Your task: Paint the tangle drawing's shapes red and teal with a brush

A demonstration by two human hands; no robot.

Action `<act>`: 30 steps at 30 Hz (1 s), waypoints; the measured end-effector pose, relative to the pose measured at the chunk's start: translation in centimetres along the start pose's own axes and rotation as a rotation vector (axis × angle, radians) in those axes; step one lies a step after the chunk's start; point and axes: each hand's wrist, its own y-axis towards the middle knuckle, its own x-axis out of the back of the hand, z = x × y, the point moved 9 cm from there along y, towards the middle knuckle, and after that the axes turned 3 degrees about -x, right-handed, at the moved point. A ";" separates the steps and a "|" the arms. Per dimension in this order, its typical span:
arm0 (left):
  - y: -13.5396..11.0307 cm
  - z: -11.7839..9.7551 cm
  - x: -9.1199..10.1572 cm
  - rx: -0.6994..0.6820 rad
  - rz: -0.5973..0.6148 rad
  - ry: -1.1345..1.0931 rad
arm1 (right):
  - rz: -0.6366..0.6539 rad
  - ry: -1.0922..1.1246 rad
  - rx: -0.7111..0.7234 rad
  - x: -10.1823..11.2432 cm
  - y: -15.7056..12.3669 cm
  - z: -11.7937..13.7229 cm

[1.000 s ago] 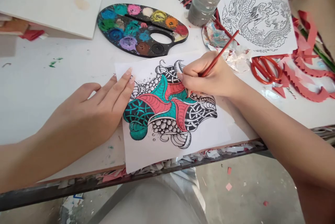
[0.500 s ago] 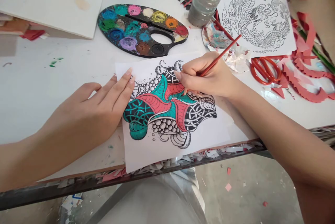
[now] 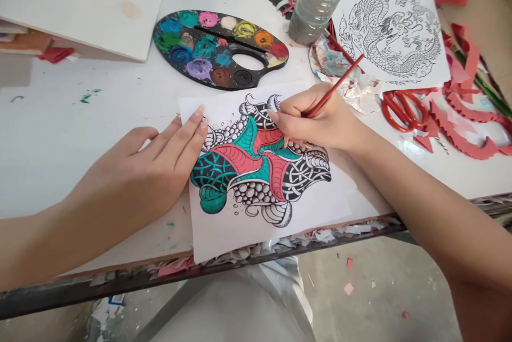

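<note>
A white sheet (image 3: 224, 235) with a swirling black line pattern lies near the table's front edge, partly painted coral red and teal green. My left hand (image 3: 160, 160) rests flat on its left side, fingers stretched out and holding nothing else. In a pinch, my right hand (image 3: 316, 120) grips a slim red paintbrush (image 3: 340, 83) over the upper right of the pattern. The brush tip is hidden behind my fingers. Just beyond the sheet lies a black oval paint palette (image 3: 264, 35) with several coloured paints.
A cut plastic bottle (image 3: 316, 8) of murky water stands behind my right hand. Beside it are a crumpled paint-stained wrapper (image 3: 356, 91), a dragon drawing (image 3: 400, 38), red-handled scissors (image 3: 404, 110) and red paper scraps (image 3: 464, 123). A white board (image 3: 88, 6) lies at the back left.
The view has shifted slightly, so most things sit a little lower. My right hand has barely moved, the brush's back end tipping slightly left. My left hand stays on the sheet.
</note>
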 end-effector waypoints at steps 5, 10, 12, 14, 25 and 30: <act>0.1 0.0 0.4 -0.007 -0.015 0.005 | -0.006 0.030 -0.006 0.0 0.0 -0.1; 0.3 -0.1 0.4 -0.012 -0.015 0.024 | 0.002 0.003 -0.012 0.0 0.0 -0.2; 0.2 -0.1 0.3 -0.008 -0.013 -0.003 | -0.010 0.027 -0.001 0.1 0.0 -0.2; -0.1 0.1 0.1 0.011 -0.008 -0.060 | -0.005 0.020 -0.024 0.1 0.1 -0.3; -0.3 0.7 -1.3 0.110 0.059 -0.190 | 0.023 -0.029 -0.015 0.0 0.0 0.0; -0.7 1.2 -1.4 0.140 0.071 -0.252 | 0.027 -0.037 -0.064 0.0 -0.1 -0.4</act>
